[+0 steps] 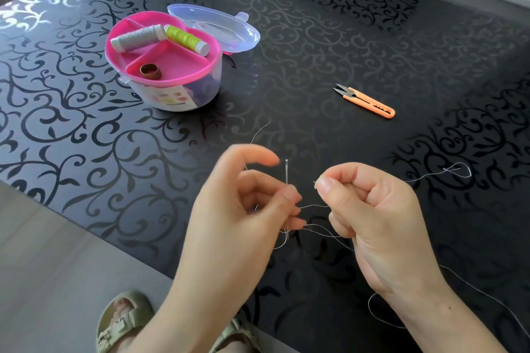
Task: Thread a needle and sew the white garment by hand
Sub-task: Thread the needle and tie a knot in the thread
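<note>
Over the near part of the table (315, 37), the left hand (241, 209) is curled round the needle (286, 173), which is held upright, eye at the far end. The right hand (372, 218) is closed in a pinch on the thread (315, 205) end, held just right of the needle and slightly nearer than the eye. No garment is seen.

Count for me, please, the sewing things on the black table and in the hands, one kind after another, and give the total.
Spools of thread: 2, the grey spool and the green spool
Needle: 1
Loose thread: 1
Orange snips: 1
Thimble: 1
Sewing box: 1
Total: 7
</note>
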Demonstrator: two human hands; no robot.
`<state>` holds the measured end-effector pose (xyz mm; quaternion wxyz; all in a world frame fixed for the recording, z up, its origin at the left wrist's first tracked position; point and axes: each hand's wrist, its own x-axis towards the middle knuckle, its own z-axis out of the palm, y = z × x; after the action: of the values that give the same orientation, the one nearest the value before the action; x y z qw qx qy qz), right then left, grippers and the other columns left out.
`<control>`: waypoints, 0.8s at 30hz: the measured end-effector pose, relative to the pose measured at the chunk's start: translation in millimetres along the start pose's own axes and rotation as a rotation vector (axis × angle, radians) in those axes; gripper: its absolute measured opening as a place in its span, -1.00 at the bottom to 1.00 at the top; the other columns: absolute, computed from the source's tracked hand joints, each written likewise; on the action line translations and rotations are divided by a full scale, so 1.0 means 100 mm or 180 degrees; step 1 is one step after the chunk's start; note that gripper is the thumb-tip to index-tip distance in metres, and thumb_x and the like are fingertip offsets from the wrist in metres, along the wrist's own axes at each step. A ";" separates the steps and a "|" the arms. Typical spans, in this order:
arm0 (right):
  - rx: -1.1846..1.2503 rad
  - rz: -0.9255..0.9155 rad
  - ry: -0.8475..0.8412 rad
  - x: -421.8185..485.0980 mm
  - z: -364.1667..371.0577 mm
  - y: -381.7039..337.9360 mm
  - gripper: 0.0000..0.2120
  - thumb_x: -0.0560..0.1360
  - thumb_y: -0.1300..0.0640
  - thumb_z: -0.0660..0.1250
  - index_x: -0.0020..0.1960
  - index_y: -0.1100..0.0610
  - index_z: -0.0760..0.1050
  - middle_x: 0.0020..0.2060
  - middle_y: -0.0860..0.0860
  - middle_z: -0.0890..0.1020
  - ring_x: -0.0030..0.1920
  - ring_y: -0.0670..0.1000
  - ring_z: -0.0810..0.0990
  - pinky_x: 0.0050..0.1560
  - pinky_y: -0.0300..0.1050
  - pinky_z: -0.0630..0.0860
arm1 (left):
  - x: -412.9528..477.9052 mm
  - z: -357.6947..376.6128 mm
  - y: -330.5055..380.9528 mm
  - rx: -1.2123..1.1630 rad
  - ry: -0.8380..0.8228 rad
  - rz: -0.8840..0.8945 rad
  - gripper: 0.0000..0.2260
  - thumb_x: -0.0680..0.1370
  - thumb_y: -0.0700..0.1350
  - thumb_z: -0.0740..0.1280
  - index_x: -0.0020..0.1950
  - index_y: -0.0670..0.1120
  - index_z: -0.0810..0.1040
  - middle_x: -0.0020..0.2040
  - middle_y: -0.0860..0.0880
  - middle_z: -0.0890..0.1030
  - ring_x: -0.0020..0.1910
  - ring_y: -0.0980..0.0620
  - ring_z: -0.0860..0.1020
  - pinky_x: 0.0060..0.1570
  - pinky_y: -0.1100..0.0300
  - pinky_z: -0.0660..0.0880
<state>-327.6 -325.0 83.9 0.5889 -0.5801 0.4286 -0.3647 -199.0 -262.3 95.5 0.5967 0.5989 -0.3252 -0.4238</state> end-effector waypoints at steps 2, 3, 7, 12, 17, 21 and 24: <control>-0.0005 0.0040 0.0022 0.00 0.01 0.00 -0.86 0.24 -0.03 0.41 -0.29 0.03 0.63 -0.61 -0.13 0.35 -0.56 -0.14 0.24 -0.49 -0.32 0.27 | -0.01 -0.02 -0.01 0.0496 0.0179 0.0476 -0.73 0.49 -0.34 0.35 -0.10 0.06 0.54 -0.31 -0.03 0.60 -0.38 0.05 0.63 -0.30 0.22 0.57; -0.0015 0.0056 0.0030 0.00 0.01 0.00 -0.87 0.25 -0.02 0.42 -0.29 0.03 0.63 -0.60 -0.12 0.34 -0.56 -0.14 0.24 -0.49 -0.32 0.27 | 0.00 -0.02 -0.02 0.0899 0.0232 0.0824 -0.74 0.51 -0.32 0.34 -0.13 0.07 0.57 -0.29 0.01 0.59 -0.37 0.06 0.63 -0.32 0.25 0.55; -0.0061 0.0104 0.0031 -0.01 0.01 -0.01 -0.88 0.25 -0.02 0.43 -0.30 0.03 0.62 -0.61 -0.13 0.34 -0.55 -0.13 0.24 -0.48 -0.32 0.28 | -0.02 -0.01 -0.07 0.2130 0.0387 0.1661 -0.85 0.43 -0.29 0.36 -0.11 -0.10 0.68 -0.22 0.09 0.60 -0.34 0.12 0.58 -0.36 0.32 0.49; -0.0022 0.0153 0.0009 -0.01 0.02 -0.03 -0.91 0.33 0.09 0.37 -0.32 0.06 0.62 -0.59 -0.07 0.34 -0.54 -0.11 0.25 -0.49 -0.31 0.28 | -0.03 0.00 -0.08 0.2139 0.0321 0.1743 -0.90 0.45 -0.17 0.39 -0.08 -0.12 0.67 -0.20 0.08 0.60 -0.29 0.17 0.57 -0.29 0.47 0.44; 0.0064 0.0175 -0.0053 -0.02 0.02 -0.04 -0.91 0.33 0.11 0.36 -0.32 0.06 0.61 -0.62 -0.12 0.34 -0.56 -0.15 0.24 -0.49 -0.36 0.26 | 0.01 0.01 -0.10 0.2148 0.0247 0.1826 -0.92 0.45 -0.22 0.40 -0.11 -0.13 0.68 -0.21 0.07 0.61 -0.29 0.18 0.53 -0.25 0.37 0.47; 0.0124 0.0184 -0.0100 -0.02 0.02 -0.05 -0.89 0.33 0.12 0.35 -0.34 0.08 0.61 -0.62 -0.12 0.32 -0.58 -0.15 0.23 -0.50 -0.38 0.25 | 0.03 0.00 -0.11 0.2223 0.0118 0.1909 -0.93 0.47 -0.22 0.39 -0.12 -0.12 0.68 -0.23 0.07 0.60 -0.29 0.16 0.53 -0.25 0.33 0.46; 0.0203 0.0201 -0.0160 -0.02 0.03 -0.05 -0.88 0.34 0.13 0.34 -0.34 0.08 0.61 -0.63 -0.14 0.33 -0.59 -0.17 0.23 -0.50 -0.40 0.25 | 0.04 0.00 -0.11 0.2317 0.0081 0.2034 -0.93 0.47 -0.24 0.39 -0.15 -0.14 0.67 -0.25 0.04 0.59 -0.29 0.12 0.52 -0.25 0.29 0.45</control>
<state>-325.3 -322.6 89.2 0.6288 -0.5563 0.4199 -0.3448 -198.8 -264.7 84.5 0.4526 0.6440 -0.6127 -0.0706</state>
